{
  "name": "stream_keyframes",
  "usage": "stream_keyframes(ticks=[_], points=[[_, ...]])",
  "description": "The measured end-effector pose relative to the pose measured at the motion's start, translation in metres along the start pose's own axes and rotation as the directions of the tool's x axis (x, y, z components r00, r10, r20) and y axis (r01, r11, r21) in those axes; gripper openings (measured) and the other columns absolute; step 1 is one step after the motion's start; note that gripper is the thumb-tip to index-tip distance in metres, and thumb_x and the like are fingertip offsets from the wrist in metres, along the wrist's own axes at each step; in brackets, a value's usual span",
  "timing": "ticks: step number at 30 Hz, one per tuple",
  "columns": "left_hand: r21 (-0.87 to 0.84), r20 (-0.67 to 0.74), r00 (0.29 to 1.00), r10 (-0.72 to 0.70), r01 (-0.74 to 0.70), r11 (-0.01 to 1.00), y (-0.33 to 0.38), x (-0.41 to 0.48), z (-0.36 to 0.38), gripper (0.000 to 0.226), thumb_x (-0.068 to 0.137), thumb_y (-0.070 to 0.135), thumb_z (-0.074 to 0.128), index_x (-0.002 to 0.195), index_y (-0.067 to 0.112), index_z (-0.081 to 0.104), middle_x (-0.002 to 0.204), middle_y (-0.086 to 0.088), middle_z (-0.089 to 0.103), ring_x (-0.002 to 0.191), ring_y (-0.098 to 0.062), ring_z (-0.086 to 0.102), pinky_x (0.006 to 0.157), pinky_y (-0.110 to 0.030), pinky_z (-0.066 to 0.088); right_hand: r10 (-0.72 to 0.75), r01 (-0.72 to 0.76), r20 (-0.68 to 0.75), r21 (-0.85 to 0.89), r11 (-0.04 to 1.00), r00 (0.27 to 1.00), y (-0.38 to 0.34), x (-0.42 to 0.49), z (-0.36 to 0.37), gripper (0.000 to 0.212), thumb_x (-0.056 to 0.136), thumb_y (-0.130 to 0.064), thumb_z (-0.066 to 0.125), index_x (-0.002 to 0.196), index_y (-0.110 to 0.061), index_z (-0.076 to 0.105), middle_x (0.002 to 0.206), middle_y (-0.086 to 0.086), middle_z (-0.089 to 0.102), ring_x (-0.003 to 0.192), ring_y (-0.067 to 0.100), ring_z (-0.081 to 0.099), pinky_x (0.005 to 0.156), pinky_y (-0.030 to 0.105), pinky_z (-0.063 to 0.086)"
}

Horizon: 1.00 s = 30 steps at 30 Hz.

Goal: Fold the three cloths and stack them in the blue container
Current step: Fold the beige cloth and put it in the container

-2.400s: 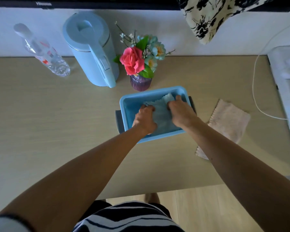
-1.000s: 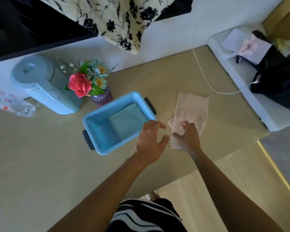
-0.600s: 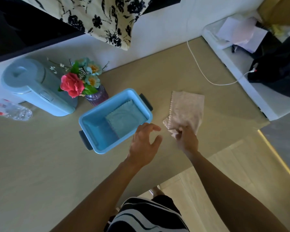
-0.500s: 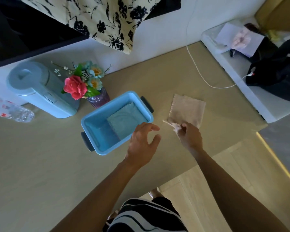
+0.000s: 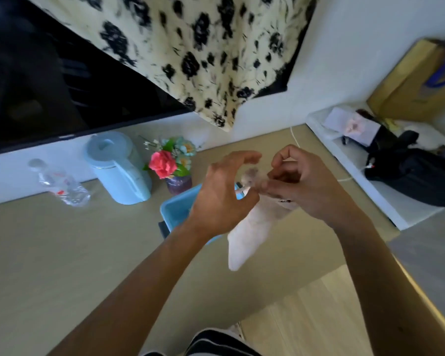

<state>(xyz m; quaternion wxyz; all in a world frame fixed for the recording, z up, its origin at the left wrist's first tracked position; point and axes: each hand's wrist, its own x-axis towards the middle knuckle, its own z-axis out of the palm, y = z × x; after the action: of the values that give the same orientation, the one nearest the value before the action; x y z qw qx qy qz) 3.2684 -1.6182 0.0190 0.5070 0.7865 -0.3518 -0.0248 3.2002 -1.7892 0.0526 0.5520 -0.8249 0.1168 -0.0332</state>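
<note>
A pale pink cloth (image 5: 249, 235) hangs in the air above the table, its lower end dangling free. My right hand (image 5: 303, 186) pinches its top edge. My left hand (image 5: 221, 199) is raised beside it, fingers and thumb curved in a loose C around the cloth's top corner without closing on it. The blue container (image 5: 174, 211) stands on the table behind my left hand, mostly hidden by it; what lies inside is not visible.
A light blue kettle (image 5: 118, 168), a plastic bottle (image 5: 62, 186) and a vase of flowers (image 5: 174, 168) stand at the back of the table. A white tray (image 5: 344, 155) with a black bag (image 5: 409, 173) sits to the right. The table's front edge runs diagonally below my arms.
My right hand has lifted the pink cloth off the table into the air. My left hand has risen from beside the container to the cloth's top corner. The camera has tilted upward.
</note>
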Motion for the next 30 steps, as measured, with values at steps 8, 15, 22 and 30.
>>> stream_keyframes(ticks=[8, 15, 22, 30], points=[[-0.167, -0.151, 0.975, -0.164, 0.139, 0.976, -0.007, -0.044, -0.104, 0.012, 0.084, 0.017, 0.069, 0.094, 0.022, 0.067, 0.080, -0.013, 0.069, 0.071, -0.029, 0.063, 0.066, -0.042, 0.054, -0.158, 0.149, 0.012, 0.279, 0.949, 0.987, -0.069, 0.015, 0.096, 0.038, 0.084, -0.008, 0.076, 0.107, -0.010, 0.046, 0.081, -0.001, 0.069, 0.066, 0.009, 0.065, 0.061, 0.025, 0.054], [-0.567, -0.255, 0.861, -0.440, 0.235, 0.789, -0.029, -0.097, -0.172, 0.022, 0.100, 0.018, 0.055, 0.096, -0.003, 0.060, 0.072, -0.012, 0.058, 0.065, -0.015, 0.055, 0.064, -0.025, 0.047, -0.341, 0.344, -0.057, 0.065, 0.937, 0.938, -0.105, -0.008, 0.198, 0.034, 0.081, -0.050, 0.069, 0.086, -0.022, 0.051, 0.084, 0.002, 0.056, 0.080, 0.026, 0.060, 0.076, 0.054, 0.053], [-0.772, -0.213, 0.848, -0.486, 0.158, 0.615, -0.040, -0.144, -0.220, 0.038, 0.105, 0.024, 0.044, 0.107, -0.013, 0.052, 0.096, -0.038, 0.059, 0.099, -0.050, 0.062, 0.093, -0.056, 0.052, -0.272, 0.274, 0.215, 0.019, 0.962, 0.938, -0.122, -0.026, 0.271, 0.050, 0.072, -0.029, 0.083, 0.111, -0.026, 0.052, 0.098, -0.012, 0.066, 0.092, 0.008, 0.065, 0.080, 0.030, 0.054], [-0.686, -0.305, 0.839, -0.450, 0.134, 0.715, -0.056, -0.188, -0.284, 0.030, 0.093, 0.030, 0.056, 0.094, 0.000, 0.058, 0.089, -0.011, 0.061, 0.087, -0.021, 0.061, 0.080, -0.034, 0.051, -0.153, 0.103, 0.208, 0.235, 0.967, 0.966, -0.111, -0.028, 0.306, 0.056, 0.077, 0.016, 0.068, 0.120, -0.017, 0.053, 0.074, -0.008, 0.063, 0.070, 0.005, 0.059, 0.069, 0.018, 0.048]])
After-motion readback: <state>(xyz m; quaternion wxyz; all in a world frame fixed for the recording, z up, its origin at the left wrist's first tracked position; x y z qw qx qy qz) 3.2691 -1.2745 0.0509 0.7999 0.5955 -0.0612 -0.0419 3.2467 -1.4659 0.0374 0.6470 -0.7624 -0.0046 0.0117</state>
